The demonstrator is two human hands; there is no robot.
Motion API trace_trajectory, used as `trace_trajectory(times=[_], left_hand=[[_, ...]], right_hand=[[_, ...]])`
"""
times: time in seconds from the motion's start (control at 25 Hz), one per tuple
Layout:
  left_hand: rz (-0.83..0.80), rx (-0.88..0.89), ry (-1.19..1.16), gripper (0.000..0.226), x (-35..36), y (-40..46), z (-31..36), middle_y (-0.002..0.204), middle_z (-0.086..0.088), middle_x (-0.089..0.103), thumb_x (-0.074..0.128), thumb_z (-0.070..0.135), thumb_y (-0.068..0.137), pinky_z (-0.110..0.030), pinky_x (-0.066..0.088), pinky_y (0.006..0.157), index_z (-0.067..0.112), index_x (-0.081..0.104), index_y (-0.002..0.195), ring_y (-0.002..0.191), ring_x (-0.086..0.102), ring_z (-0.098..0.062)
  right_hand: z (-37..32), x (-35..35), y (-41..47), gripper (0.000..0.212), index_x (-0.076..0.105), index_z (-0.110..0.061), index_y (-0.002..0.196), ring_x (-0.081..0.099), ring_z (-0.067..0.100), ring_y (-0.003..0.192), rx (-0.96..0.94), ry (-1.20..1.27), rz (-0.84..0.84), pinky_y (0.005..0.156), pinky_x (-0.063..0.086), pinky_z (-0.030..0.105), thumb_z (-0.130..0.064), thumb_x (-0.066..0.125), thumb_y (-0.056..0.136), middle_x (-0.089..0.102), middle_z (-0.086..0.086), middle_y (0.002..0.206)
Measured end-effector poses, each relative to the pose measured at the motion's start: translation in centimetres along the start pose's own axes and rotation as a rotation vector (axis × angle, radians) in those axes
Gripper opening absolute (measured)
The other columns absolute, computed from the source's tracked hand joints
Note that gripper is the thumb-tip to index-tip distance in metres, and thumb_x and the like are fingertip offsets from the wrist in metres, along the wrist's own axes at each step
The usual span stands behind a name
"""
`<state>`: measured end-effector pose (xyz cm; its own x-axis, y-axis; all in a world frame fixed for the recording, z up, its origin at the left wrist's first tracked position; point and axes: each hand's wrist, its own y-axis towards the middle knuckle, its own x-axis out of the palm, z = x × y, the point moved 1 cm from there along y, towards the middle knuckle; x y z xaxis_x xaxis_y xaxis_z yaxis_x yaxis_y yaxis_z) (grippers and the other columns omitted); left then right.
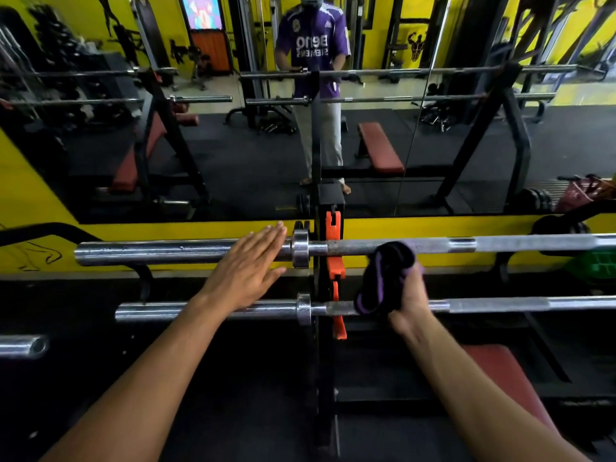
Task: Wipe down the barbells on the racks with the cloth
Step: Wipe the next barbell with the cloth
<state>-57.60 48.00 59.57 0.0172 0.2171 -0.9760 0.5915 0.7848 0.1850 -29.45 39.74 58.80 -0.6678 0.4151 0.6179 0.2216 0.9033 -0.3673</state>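
- We see two long chrome steel barbells lying across a black upright rack post (316,295): the upper barbell (186,250) runs level from 9 o'clock to 3 o'clock, and the lower barbell (213,310) sits just beneath it, nearer to us.
- Our left hand (248,270) lies flat with straight fingers held together, over the sleeve of the upper barbell just at 9 o'clock of its collar; whether the palm actually touches the metal we cannot tell.
- Our right hand (408,300) has its fingers curled round a bunched black and purple cloth (383,275), gripping it from below.
- The cloth sits at 3 o'clock of the rack post, between the two bars, its top against the knurled shaft of the upper barbell and its lower edge overlapping the lower one.
- An orange plastic clip (335,248) hangs on the post between our hands.
- At 12 o'clock a wall mirror (200,145) with a yellow border reflects a person in a purple shirt.
- A dark red padded bench (506,375) lies at 4 o'clock.
- Another chrome bar end (23,346) pokes in at 8 o'clock.
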Motion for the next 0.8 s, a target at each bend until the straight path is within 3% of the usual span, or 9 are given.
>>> trace_trajectory(times=[0.08, 0.16, 0.28, 0.36, 0.44, 0.52, 0.6, 0.68, 0.8], left_hand=[[0.008, -0.006, 0.015, 0.079, 0.4, -0.2, -0.4, 0.168, -0.001, -0.016, 0.021, 0.059, 0.105, -0.040, 0.001, 0.128, 0.020, -0.019, 0.159, 0.155, -0.009, -0.016], [0.042, -0.024, 0.011, 0.086, 0.8, -0.3, 0.0, 0.169, 0.000, -0.012, 0.037, 0.056, 0.103, -0.039, 0.002, 0.127, 0.018, -0.016, 0.160, 0.155, -0.006, -0.016], [0.074, -0.038, 0.003, 0.091, 0.9, -0.2, 0.5, 0.169, 0.001, -0.010, 0.045, 0.053, 0.101, -0.038, -0.002, 0.125, 0.018, -0.014, 0.161, 0.156, -0.002, -0.016], [0.064, -0.045, 0.000, 0.092, 0.7, -0.2, 0.5, 0.168, 0.003, -0.013, 0.047, 0.052, 0.101, -0.036, -0.008, 0.123, 0.019, -0.015, 0.161, 0.156, -0.003, -0.016], [0.060, -0.050, -0.010, 0.093, 0.5, -0.3, 0.5, 0.168, 0.004, -0.014, 0.048, 0.052, 0.101, -0.033, -0.011, 0.121, 0.020, -0.015, 0.161, 0.156, -0.003, -0.015], [0.064, -0.052, -0.015, 0.093, 0.3, -0.2, 0.7, 0.169, 0.003, -0.009, 0.050, 0.052, 0.100, -0.033, -0.010, 0.122, 0.020, -0.012, 0.161, 0.156, 0.000, -0.017], [0.051, -0.055, -0.020, 0.094, 0.2, -0.1, 0.6, 0.170, 0.002, -0.004, 0.051, 0.053, 0.099, -0.033, -0.007, 0.122, 0.020, -0.011, 0.162, 0.157, 0.004, -0.018], [0.056, -0.070, -0.027, 0.095, 0.2, 0.0, 0.7, 0.171, 0.002, 0.000, 0.053, 0.052, 0.098, -0.035, -0.005, 0.123, 0.020, -0.009, 0.162, 0.157, 0.006, -0.019], [0.052, -0.064, -0.031, 0.095, 0.4, 0.0, 0.7, 0.171, 0.002, 0.001, 0.055, 0.050, 0.097, -0.037, -0.001, 0.124, 0.020, -0.007, 0.162, 0.157, 0.008, -0.019]], right_hand=[[1.6, 1.2, -1.3, 0.025, 0.067, -0.008, 0.105, 0.070, 0.016, 0.074, 0.097, -0.186, -0.029, 0.062, 0.057, 0.026, -0.030, 0.056, 0.099, 0.072, 0.009, 0.089], [0.8, 1.4, -2.4, 0.035, 0.070, -0.011, 0.104, 0.069, 0.012, 0.074, 0.037, -0.613, -0.048, 0.060, 0.054, 0.023, -0.043, 0.068, 0.091, 0.074, 0.001, 0.084], [-2.4, 0.5, -3.9, 0.027, 0.063, -0.020, 0.086, 0.058, 0.009, 0.072, -0.391, -1.443, -0.060, 0.062, 0.043, 0.031, -0.045, 0.072, 0.083, 0.061, -0.007, 0.089], [-3.5, 2.2, -5.1, 0.028, 0.059, -0.021, 0.093, 0.055, 0.010, 0.077, -0.717, -1.628, -0.127, 0.065, 0.045, 0.033, -0.047, 0.067, 0.085, 0.051, -0.009, 0.113], [-3.5, 5.5, -4.8, 0.037, 0.059, -0.022, 0.108, 0.054, 0.011, 0.083, -0.894, -1.754, -0.195, 0.065, 0.044, 0.031, -0.051, 0.063, 0.086, 0.039, -0.009, 0.137], [-2.8, 8.5, -2.5, 0.045, 0.057, -0.021, 0.115, 0.059, 0.019, 0.094, -0.881, -1.979, -0.285, 0.066, 0.039, 0.030, -0.054, 0.062, 0.085, 0.037, -0.003, 0.139], [-2.3, 10.5, -0.4, 0.045, 0.059, -0.020, 0.108, 0.061, 0.027, 0.100, -0.765, -2.143, -0.357, 0.069, 0.038, 0.033, -0.058, 0.061, 0.084, 0.039, 0.000, 0.118], [-2.8, 11.8, 0.6, 0.046, 0.063, -0.020, 0.103, 0.060, 0.026, 0.094, -0.688, -2.253, -0.414, 0.072, 0.040, 0.035, -0.062, 0.061, 0.083, 0.035, -0.001, 0.109], [-3.5, 11.8, -0.3, 0.048, 0.067, -0.020, 0.101, 0.053, 0.020, 0.085, -0.720, -2.387, -0.545, 0.072, 0.043, 0.035, -0.065, 0.060, 0.085, 0.037, 0.000, 0.117]])
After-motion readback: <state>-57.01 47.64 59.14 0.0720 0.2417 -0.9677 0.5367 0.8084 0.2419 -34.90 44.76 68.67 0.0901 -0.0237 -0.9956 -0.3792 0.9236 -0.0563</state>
